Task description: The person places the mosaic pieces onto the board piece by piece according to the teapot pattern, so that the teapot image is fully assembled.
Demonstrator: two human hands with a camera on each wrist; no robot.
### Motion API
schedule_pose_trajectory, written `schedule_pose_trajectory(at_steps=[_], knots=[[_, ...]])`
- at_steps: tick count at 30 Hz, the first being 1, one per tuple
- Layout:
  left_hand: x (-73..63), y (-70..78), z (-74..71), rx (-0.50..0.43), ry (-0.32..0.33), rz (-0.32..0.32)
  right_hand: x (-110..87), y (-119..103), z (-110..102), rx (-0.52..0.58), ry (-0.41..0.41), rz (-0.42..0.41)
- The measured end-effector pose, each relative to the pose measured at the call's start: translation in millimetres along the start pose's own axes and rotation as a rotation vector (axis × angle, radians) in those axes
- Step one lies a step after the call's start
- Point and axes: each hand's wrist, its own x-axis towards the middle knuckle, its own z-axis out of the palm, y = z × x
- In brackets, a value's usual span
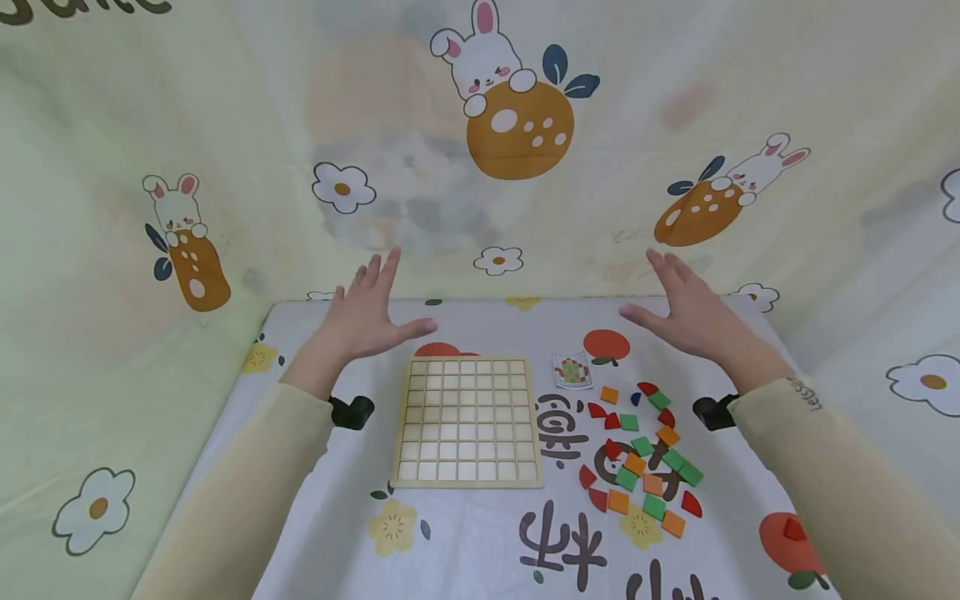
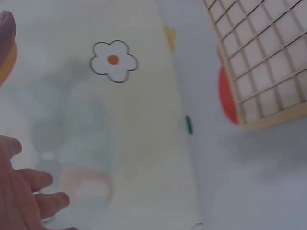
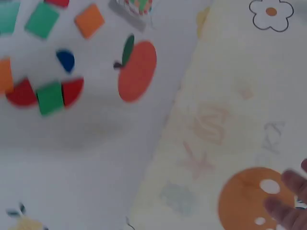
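Note:
Both hands are raised over the far part of the table with fingers spread, holding nothing. My left hand [image 1: 363, 312] is above and left of a wooden grid board [image 1: 536, 467], whose square cells are bare. On the other side, my right hand [image 1: 690, 317] hovers beyond a scatter of small flat pieces. Among these are orange squares [image 1: 618, 501], green squares [image 1: 654, 507], red quarter-rounds [image 1: 692, 503] and one dark blue piece [image 1: 636, 399]. A small picture card [image 1: 572, 372] with a coloured pattern lies between board and pieces.
A white printed cloth [image 1: 457, 542] with flowers, fruit and dark lettering covers the table. Pale curtains [image 1: 247, 125] with rabbits rise at the back and both sides. One red piece [image 1: 795, 529] lies apart at the right, near the right sleeve [image 1: 832, 467].

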Motion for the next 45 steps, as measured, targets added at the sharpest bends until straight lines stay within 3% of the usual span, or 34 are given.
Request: schedule_pose_trajectory(at_steps=[6, 12, 17, 22, 28, 45], knots=[[-19.3, -36.4, 44.8, -0.157, -0.064, -0.047, 0.7, -0.9, 45.8, 0.196, -0.060, -0.025], [-42.5, -60.0, 96.0, -0.239, -0.155, -0.091, 6.1, 10.0, 97.9, 0.257, -0.139, -0.006], [-62.6, -64.1, 129.5, -0.226, -0.205, -0.093, 12.4, 19.9, 127.2, 0.292, -0.213, 0.044], [-79.9, -69.8, 152.0, -0.158, -0.237, -0.076, 19.3, 27.3, 142.5, 0.282, -0.248, 0.039], [-77.5, -76.1, 160.4, -0.130, -0.241, -0.038, 26.3, 34.2, 151.1, 0.233, -0.244, -0.009], [-31.2, -82.8, 154.3, -0.054, -0.344, -0.055, 27.8, 36.7, 154.1, 0.210, -0.246, -0.055]])
